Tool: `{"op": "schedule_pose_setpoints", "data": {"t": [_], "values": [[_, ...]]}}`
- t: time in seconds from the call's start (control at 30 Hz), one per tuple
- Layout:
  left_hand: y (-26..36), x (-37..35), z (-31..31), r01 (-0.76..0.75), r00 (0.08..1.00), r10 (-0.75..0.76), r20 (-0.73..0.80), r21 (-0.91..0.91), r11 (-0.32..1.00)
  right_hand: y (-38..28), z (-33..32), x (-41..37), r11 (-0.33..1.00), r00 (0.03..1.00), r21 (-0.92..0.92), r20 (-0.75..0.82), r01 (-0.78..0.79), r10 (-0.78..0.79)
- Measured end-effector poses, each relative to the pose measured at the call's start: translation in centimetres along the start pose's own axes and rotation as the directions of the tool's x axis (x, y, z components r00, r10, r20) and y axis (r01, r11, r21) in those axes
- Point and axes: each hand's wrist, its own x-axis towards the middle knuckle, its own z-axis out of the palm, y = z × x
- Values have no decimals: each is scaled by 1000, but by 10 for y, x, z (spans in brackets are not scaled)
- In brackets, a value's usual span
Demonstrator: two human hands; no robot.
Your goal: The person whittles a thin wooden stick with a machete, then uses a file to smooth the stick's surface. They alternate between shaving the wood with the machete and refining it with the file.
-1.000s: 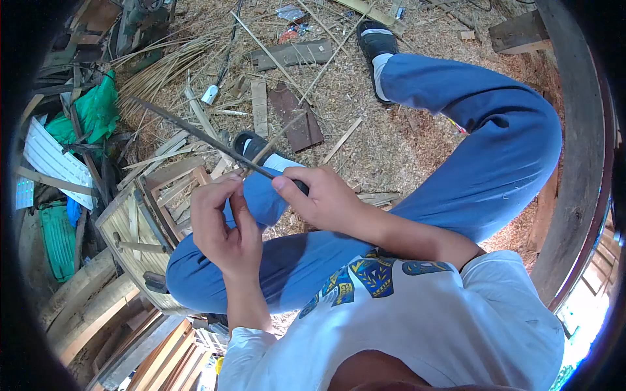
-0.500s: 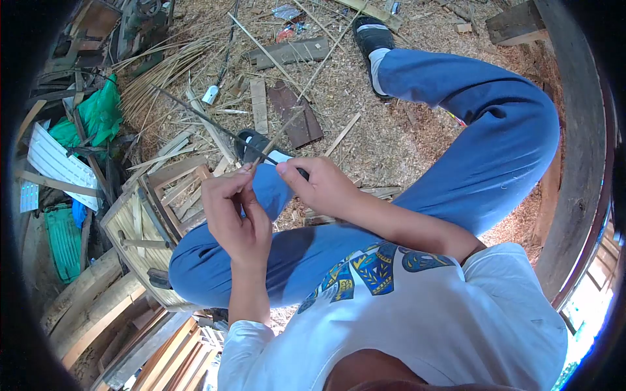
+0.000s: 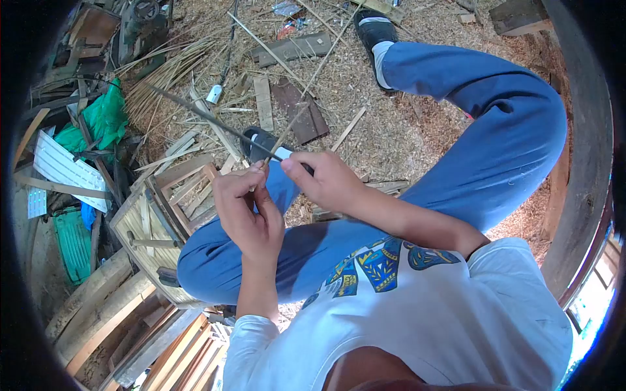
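My left hand (image 3: pixel 251 212) is closed, its thumb and fingers pinching the near end of a thin wooden stick (image 3: pixel 291 126) that slants away from me. In my right hand (image 3: pixel 326 181) is the black handle of a long, narrow, dark-bladed knife (image 3: pixel 212 119), with the thumb laid along it. The blade points to the far left and crosses the stick close to my left fingertips. Both hands are held over my bent left leg, with my left shoe (image 3: pixel 259 144) beyond them on the ground. Part of the handle is hidden in my right fist.
Wood shavings cover the ground, with thin strips (image 3: pixel 166 72), boards (image 3: pixel 297 49) and a rusty-brown plate (image 3: pixel 301 111) lying about. A white object (image 3: pixel 214 94) rests near a cable. Left stand a wooden frame (image 3: pixel 143 225) and green sheeting (image 3: pixel 98 120). A thick beam (image 3: pixel 580 150) runs along the right.
Both hands appear slightly farther right in view, along with the whole scene. The knife blade looks broader and slightly turned against the stick. Both grips stay the same.
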Motion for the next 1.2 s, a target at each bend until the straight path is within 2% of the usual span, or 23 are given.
{"op": "schedule_pose_setpoints", "data": {"t": [0.07, 0.17, 0.2, 0.3, 0.33, 0.4, 0.43, 0.47, 0.57, 0.7, 0.8, 0.9, 1.0, 1.1, 1.2], "values": [[-1, -1, -5, 30, 999, -30, 10, 28, 999, 25, 9, 8, 998, 999, 43, -33, -39, 41], [0, 3, -2, 12, 1000, -12, 0, 29, 1000, 16, 2, 7, 997, 997, 32, -16, -77, 77], [-1, 4, 0, 9, 1000, -8, -5, 24, 1000, 5, 0, 4, 999, 1000, 54, 7, -9, 9], [-4, 2, -4, 0, 1000, 0, -1, 112, 994, 3, 2, 2, 999, 1000, -38, 18, 16, -16], [-7, 0, -8, 44, 999, -45, 13, 75, 996, 16, 8, 7, 998, 998, 11, -25, -59, 59], [-15, 1, -14, 116, 992, -116, 40, -5, 993, 19, 6, 9, 991, 991, 21, 19, -132, 132], [-15, 5, -13, 96, 995, -96, 40, -7, 995, 18, 3, 12, 986, 985, 20, 38, -166, 166], [-13, 6, -10, 86, 995, -86, 41, -11, 996, 15, 4, 10, 986, 984, 2, 70, -167, 166], [-10, 3, -4, 90, 996, -91, -6, -32, 995, -4, 1, 4, 1000, 998, 3, 47, 28, -28], [-10, 5, -7, 79, 996, -81, -31, -49, 996, 8, 8, 6, 995, 1000, 95, 17, 11, -13], [-8, 4, -10, 101, 993, -102, 52, 13, 995, 12, 6, 8, 997, 999, 80, 47, 18, -21], [-11, 3, -12, 97, 993, -99, 62, 23, 995, 9, 4, 8, 999, 998, 39, 68, -5, 3], [-13, 3, -11, 101, 994, -100, 39, -17, 995, 17, 4, 12, 994, 991, 6, 76, -113, 112], [-8, 5, -10, 98, 994, -99, 52, 17, 995, 27, 5, 13, 995, 994, 39, 52, -95, 93], [-7, 6, -8, 98, 993, -100, 57, 39, 994, 19, 1, 9, 990, 987, 15, 82, -141, 139]]}}
